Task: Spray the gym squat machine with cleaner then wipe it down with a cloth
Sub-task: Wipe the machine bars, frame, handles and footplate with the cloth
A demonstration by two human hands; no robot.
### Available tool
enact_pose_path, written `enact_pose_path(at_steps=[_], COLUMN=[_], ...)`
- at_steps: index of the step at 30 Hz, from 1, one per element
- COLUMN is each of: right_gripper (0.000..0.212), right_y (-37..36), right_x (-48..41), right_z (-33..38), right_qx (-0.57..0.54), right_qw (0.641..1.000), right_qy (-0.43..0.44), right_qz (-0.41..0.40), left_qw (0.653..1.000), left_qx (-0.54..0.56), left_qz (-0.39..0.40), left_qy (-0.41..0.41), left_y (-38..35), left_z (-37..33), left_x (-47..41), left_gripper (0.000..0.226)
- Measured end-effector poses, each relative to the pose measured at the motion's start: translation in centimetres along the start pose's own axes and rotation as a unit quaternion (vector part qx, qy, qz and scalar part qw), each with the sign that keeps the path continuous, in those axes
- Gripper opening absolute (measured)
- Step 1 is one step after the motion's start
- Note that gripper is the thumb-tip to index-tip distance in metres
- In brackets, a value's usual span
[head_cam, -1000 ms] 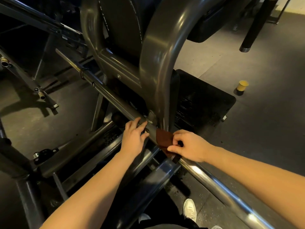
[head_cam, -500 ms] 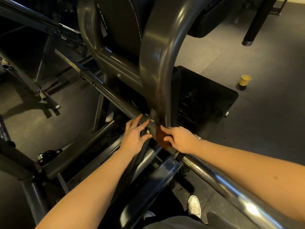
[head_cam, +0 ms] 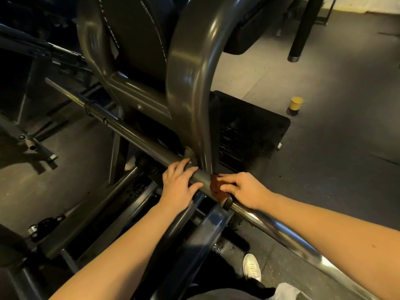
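The squat machine's long steel bar (head_cam: 138, 135) runs diagonally from upper left to lower right, under a thick curved grey frame tube (head_cam: 190, 68) and a black back pad (head_cam: 134, 31). My right hand (head_cam: 244, 189) presses a brown cloth (head_cam: 216, 187) onto the bar just below where the curved tube meets it, fingers curled over the cloth. My left hand (head_cam: 179, 182) lies on the bar right beside it, fingers wrapped loosely over the tube. No spray bottle is in view.
A black ribbed foot plate (head_cam: 251, 131) lies behind the bar. A small yellow cup (head_cam: 296, 104) stands on the grey floor at right, near a black post (head_cam: 300, 33). Lower frame rails (head_cam: 91, 219) cross at left. My white shoe (head_cam: 252, 267) is below the bar.
My right hand has slid the cloth up the bar toward the curved tube's joint, closing the gap to my left hand, which stayed in place. The camera moved slightly.
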State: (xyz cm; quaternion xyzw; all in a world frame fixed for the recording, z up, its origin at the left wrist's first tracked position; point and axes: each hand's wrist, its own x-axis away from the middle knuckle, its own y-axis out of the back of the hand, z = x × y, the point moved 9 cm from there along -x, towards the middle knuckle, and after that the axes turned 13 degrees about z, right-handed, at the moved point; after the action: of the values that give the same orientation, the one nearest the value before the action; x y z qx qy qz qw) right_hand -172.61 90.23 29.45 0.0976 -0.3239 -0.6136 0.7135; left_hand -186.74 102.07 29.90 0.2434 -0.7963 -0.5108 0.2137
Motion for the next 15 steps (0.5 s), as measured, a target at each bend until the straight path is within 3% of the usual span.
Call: enact_pose_path(at_steps=[9,15], right_gripper=[0.039,0.041], right_y=[-1.1,-3.0], right_x=[12.6,17.6], right_z=[-5.0,-6.0], right_qx=[0.133,0.135], right_qw=[0.989,0.975], right_qy=[-0.029,-0.063], right_qz=[-0.061,-0.167], left_qw=[0.989,0.987], left_qx=[-0.007,0.036], left_qz=[0.052,0.03], left_qy=[-0.139,-0.151], left_y=[-2.8,-3.4], left_z=[-5.2,-4.8], left_x=[-0.4,-0.2], left_gripper=[0.046,0.038])
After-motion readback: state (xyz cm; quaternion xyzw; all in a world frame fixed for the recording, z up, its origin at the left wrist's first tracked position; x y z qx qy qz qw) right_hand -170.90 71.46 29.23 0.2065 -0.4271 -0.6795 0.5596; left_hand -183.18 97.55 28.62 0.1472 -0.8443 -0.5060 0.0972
